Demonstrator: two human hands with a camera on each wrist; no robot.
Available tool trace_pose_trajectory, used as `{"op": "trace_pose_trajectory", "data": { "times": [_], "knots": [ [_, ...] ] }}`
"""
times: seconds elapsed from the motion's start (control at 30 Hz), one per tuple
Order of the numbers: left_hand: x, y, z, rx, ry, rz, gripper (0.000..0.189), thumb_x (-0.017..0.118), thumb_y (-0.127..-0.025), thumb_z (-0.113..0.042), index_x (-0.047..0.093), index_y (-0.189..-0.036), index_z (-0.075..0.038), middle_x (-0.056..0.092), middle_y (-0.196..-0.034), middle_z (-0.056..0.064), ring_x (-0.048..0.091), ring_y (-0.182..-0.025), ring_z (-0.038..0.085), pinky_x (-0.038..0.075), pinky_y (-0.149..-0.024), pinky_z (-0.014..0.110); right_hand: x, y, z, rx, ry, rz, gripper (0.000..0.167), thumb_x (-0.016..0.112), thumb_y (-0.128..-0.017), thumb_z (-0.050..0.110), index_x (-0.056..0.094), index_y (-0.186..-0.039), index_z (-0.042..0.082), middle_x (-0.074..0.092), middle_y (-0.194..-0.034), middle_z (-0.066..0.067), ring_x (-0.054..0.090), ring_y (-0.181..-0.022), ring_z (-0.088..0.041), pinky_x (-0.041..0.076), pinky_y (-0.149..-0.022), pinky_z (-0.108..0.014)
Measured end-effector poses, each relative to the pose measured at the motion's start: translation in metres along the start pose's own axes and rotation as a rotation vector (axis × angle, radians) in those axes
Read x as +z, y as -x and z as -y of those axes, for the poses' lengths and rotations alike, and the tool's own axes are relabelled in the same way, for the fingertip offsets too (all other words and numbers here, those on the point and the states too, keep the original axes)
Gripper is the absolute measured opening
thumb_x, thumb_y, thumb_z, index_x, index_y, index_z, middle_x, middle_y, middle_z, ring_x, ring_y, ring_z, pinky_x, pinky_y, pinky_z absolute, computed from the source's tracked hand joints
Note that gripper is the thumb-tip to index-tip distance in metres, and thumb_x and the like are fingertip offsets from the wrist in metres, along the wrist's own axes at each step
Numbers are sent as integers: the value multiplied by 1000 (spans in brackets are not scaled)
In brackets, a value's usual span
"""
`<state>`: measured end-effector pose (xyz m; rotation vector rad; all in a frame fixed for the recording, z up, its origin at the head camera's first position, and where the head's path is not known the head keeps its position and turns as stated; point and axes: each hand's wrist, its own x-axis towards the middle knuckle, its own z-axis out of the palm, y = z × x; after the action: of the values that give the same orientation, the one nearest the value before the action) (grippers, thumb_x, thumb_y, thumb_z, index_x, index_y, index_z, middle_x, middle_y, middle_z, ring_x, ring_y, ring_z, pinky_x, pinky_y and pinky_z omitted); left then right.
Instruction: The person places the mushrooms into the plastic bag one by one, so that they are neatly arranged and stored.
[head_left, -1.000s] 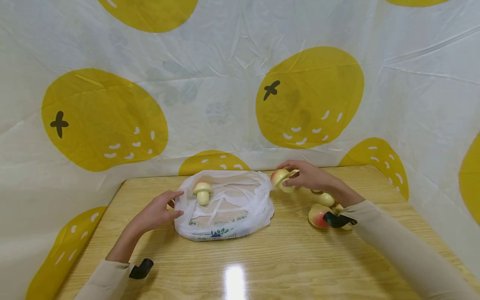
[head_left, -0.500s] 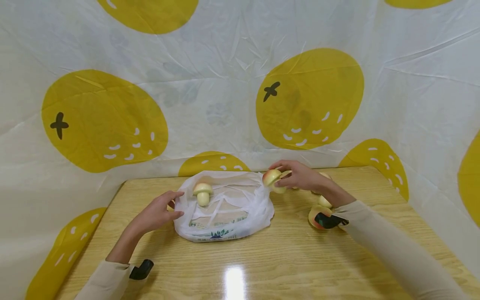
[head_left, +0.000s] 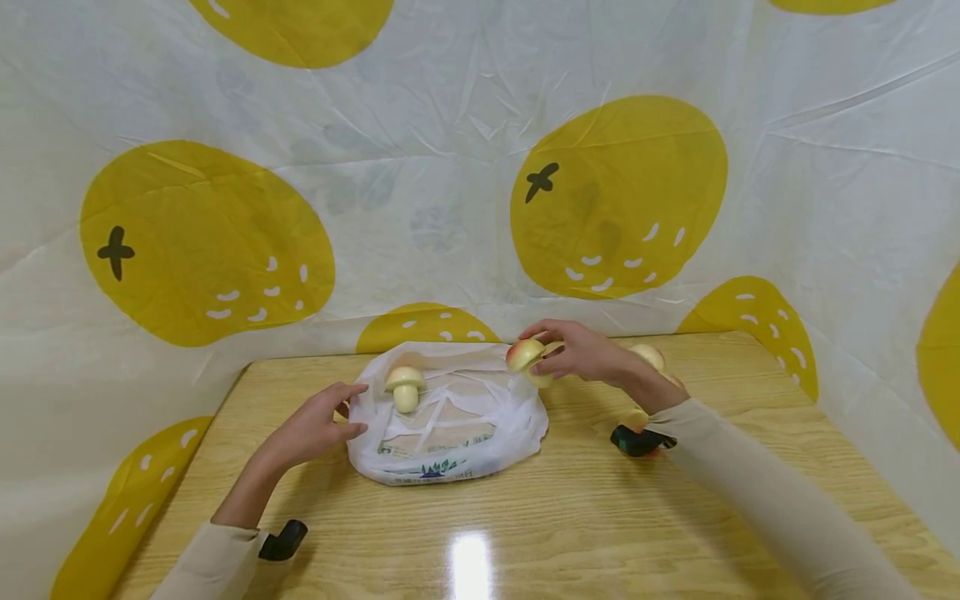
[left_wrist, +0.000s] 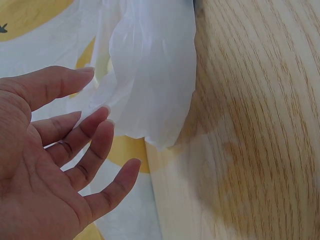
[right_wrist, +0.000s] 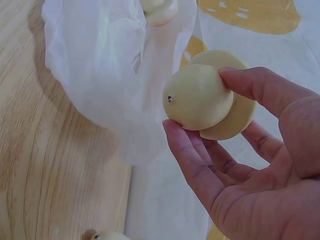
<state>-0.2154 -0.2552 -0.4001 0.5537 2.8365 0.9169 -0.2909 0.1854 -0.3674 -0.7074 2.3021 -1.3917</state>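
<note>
We see the right hand clamped on mushroom 1 at the right rim of the bag, near the back edge of the table; mushroom 2 lies inside. The left hand has its fingers apart. We judge this bagging; next calls for clearing the rim, then release.

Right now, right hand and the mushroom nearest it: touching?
Touching. The right wrist view shows it: the right hand pinches the mushroom between thumb and fingers.
</note>
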Motion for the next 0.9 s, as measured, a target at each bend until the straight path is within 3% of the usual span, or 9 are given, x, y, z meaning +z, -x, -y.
{"op": "trace_pose_trajectory", "data": {
  "times": [0.3, 0.57, 0.9],
  "knots": [
    [0, -1, 1, 3, -3, 4, 61, 75, -92, -14, 50, -144, 7, 60, -121, 14, 59, -101, 25, 51, -73, 31, 14, -10, 8, 16, -53, 9, 51, 75, -92, 8, 56, -139, 7, 55, -136, -24, 68, -99, -26, 56, -86, -54],
    [0, 0, 1, 3, 3, 1, 61, 75, -92, -13, 50, -143, 7, 60, -114, 11, 59, -101, 26, 51, -72, 30, 25, -19, 11, 19, -61, 0, 52, 75, -92, 8, 55, -140, 8, 56, -134, -23, 69, -94, -26, 56, -86, -51],
    [0, 0, -2, 0, 1, 1, 61, 75, -92, -13, 51, -143, 7, 60, -118, 13, 59, -101, 26, 51, -74, 31, 38, -33, 14, 11, -82, 5, 51, 76, -91, 10, 57, -138, 9, 57, -131, -21, 69, -93, -25, 57, -87, -50]
  ]
}}
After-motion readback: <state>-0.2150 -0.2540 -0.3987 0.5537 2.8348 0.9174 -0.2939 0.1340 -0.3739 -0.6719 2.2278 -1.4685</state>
